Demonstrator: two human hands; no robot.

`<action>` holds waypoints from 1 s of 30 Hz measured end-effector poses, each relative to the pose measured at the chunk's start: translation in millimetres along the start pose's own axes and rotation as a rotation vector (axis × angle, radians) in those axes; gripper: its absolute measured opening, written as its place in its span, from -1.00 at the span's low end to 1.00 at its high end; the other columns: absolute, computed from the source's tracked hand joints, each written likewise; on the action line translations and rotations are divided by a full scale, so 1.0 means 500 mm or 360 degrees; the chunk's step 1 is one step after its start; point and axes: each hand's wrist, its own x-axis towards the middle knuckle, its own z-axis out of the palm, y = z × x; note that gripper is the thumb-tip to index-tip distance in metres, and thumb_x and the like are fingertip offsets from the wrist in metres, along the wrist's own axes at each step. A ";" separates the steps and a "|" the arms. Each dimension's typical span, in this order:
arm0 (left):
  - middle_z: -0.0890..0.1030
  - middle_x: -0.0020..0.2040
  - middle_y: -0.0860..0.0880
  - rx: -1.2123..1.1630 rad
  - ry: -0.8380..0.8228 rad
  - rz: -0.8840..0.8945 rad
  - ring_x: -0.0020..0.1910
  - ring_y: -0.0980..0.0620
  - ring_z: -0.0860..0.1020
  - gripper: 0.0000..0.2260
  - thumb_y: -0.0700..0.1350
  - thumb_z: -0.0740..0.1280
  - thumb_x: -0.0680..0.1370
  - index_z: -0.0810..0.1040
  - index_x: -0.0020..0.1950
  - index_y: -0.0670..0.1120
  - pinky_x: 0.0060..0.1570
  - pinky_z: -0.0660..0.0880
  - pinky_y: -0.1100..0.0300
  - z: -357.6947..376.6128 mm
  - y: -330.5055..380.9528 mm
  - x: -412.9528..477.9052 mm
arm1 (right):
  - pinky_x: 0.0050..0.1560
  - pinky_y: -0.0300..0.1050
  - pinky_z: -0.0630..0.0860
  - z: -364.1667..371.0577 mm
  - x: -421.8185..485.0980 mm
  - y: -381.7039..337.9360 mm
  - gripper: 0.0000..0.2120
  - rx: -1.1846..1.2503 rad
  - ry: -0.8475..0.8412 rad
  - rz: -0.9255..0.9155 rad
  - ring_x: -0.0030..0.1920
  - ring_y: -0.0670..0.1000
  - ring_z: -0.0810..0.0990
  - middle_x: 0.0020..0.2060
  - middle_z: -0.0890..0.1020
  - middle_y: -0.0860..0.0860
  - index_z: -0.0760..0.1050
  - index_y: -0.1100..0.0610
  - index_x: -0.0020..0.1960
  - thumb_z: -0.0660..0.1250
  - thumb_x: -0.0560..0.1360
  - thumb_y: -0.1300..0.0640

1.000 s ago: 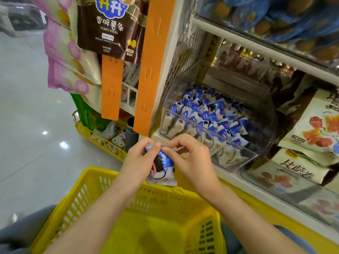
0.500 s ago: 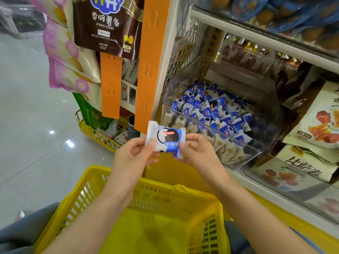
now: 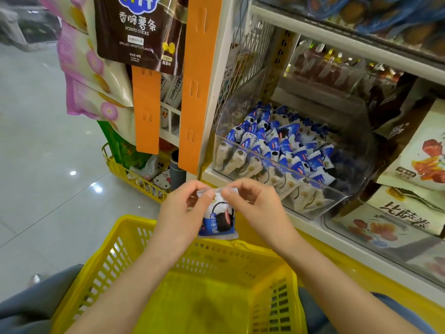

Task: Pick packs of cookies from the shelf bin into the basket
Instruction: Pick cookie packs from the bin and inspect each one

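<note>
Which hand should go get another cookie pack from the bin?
Probably the right hand: the shelf bin sits just beyond it on the right. The left hand also pinches the cookie pack over the basket, so it can drop it.

Glossy grey tiled floor (image 3: 36, 165) with light glints; white shelf unit (image 3: 337, 41); orange hanging strips (image 3: 197, 92).

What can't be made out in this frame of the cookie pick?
Head view only:
Top edge of the cookie pack, pinched under the left hand and right hand.
Near side of the basket, cut off by the bottom edge.
Packs at the shaded right end of the bin, too dark to count.
The top-shelf goods, blurred and cut by the top edge.
</note>
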 end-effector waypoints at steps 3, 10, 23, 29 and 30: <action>0.60 -0.30 -0.06 -0.0064 -0.0031 -0.0070 -0.31 0.07 0.55 -0.86 -0.12 0.26 0.55 0.54 -0.18 -0.09 -0.21 0.53 -0.04 0.000 0.003 0.001 | -0.21 -0.32 0.49 0.003 -0.004 0.000 -0.85 -0.0026 0.0024 -0.0081 -0.24 -0.17 0.57 -0.30 0.63 -0.10 0.55 -0.07 -0.22 0.36 0.47 0.14; 0.61 -0.19 -0.12 -0.0209 -0.0047 -0.0212 -0.22 0.08 0.60 -0.87 -0.13 0.22 0.57 0.52 -0.11 -0.12 -0.21 0.57 0.12 0.009 -0.008 0.006 | -0.22 -0.40 0.31 0.003 -0.013 -0.001 -0.92 -0.0888 0.0310 -0.0586 -0.19 -0.20 0.40 -0.26 0.51 -0.17 0.57 0.06 -0.13 0.33 0.48 0.07; 0.69 -0.19 -0.07 -0.1036 -0.0303 -0.0859 -0.24 0.00 0.65 -0.63 0.12 0.09 0.58 0.61 -0.02 -0.05 -0.27 0.54 0.16 -0.007 -0.013 0.017 | 0.01 -0.28 0.41 -0.003 -0.020 0.009 -0.84 -0.0797 0.0061 -0.0992 -0.02 -0.05 0.49 -0.08 0.61 0.03 0.61 0.17 -0.08 0.30 0.49 0.11; 0.69 -0.10 -0.01 -0.0662 -0.0086 -0.0536 -0.05 0.02 0.63 -0.85 -0.08 0.24 0.56 0.61 -0.01 0.00 -0.06 0.56 0.12 -0.005 -0.005 0.006 | 0.04 -0.33 0.42 0.008 -0.024 0.006 -0.80 -0.0612 0.0025 -0.0616 0.03 -0.20 0.47 0.00 0.51 -0.11 0.44 0.02 0.11 0.25 0.52 -0.02; 0.69 -0.12 0.01 -0.0606 -0.0080 -0.0503 -0.07 0.04 0.63 -0.85 -0.09 0.24 0.56 0.60 -0.02 0.02 -0.08 0.56 0.15 -0.005 -0.004 0.005 | 0.03 -0.37 0.43 0.011 -0.023 0.005 -0.81 -0.0415 0.0083 -0.0402 0.04 -0.24 0.47 0.01 0.50 -0.15 0.38 -0.05 0.12 0.25 0.52 -0.02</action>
